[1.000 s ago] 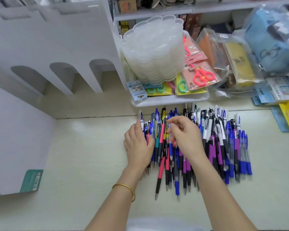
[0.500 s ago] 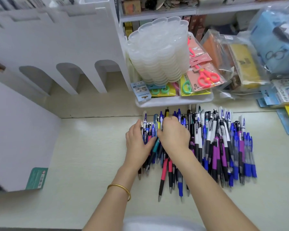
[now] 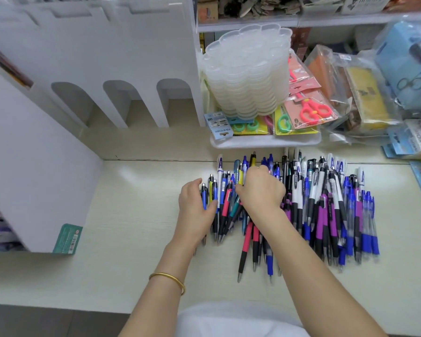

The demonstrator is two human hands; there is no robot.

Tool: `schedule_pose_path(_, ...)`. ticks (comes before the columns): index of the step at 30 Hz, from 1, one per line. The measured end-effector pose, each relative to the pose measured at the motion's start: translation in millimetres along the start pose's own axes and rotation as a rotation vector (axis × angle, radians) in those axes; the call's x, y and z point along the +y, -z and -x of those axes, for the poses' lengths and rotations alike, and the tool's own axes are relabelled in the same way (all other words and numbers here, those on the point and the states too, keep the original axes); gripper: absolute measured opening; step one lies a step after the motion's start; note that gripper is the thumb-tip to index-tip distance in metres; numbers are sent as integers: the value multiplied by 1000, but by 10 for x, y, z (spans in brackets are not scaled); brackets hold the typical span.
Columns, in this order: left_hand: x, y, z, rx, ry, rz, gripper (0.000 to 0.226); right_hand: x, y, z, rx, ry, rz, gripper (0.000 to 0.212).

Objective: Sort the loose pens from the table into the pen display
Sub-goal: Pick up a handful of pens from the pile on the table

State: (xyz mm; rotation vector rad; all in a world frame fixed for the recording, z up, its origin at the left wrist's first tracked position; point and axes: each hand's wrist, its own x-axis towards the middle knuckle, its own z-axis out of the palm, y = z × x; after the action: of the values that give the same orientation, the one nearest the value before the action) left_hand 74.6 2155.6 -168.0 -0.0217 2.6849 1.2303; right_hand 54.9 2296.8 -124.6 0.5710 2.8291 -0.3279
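A wide pile of loose pens [image 3: 326, 205], blue, purple, pink, black and white, lies on the pale table [image 3: 131, 239] with tips pointing toward me. My left hand [image 3: 196, 210] cups the pile's left edge, and its thumb lies over a small bundle of pens [image 3: 223, 203]. My right hand [image 3: 261, 190] sits on the pile just right of that bundle, its fingers curled down among the pens and its thumb against them. The fingertips are hidden. The white pen display [image 3: 131, 57] with arched openings stands at the back left.
A large white box [image 3: 34, 166] with a green label stands at the left. A white tray [image 3: 265, 142] behind the pens holds a stack of clear plastic trays [image 3: 248, 74] and packaged scissors [image 3: 311, 110]. Bagged goods fill the back right.
My right hand came down from a raised pinch and moved left into the pile, close to my left hand. My left hand stayed at the pile's left edge.
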Motion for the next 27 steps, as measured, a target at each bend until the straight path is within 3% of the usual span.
schedule_pose_path(8,19,33,40,117,126,-346,44,8,19,48,-30,-17,21,7)
schedule_pose_path(11,49,21,7,67,125,-283,37,6,-9,50,-14,-19,16,15)
schedule_pose_path(15,105,-26,-63,64,105,-162,44,-6,-31,34,-9,-27,46,34)
schedule_pose_path(20,182,-120,-5,-40,30,-291,78,12,-33,6,2,-42,30,25)
schedule_pose_path(27,187,-142,-63,35,16,-248,68,25,-34,-14,11,-30,-8,17)
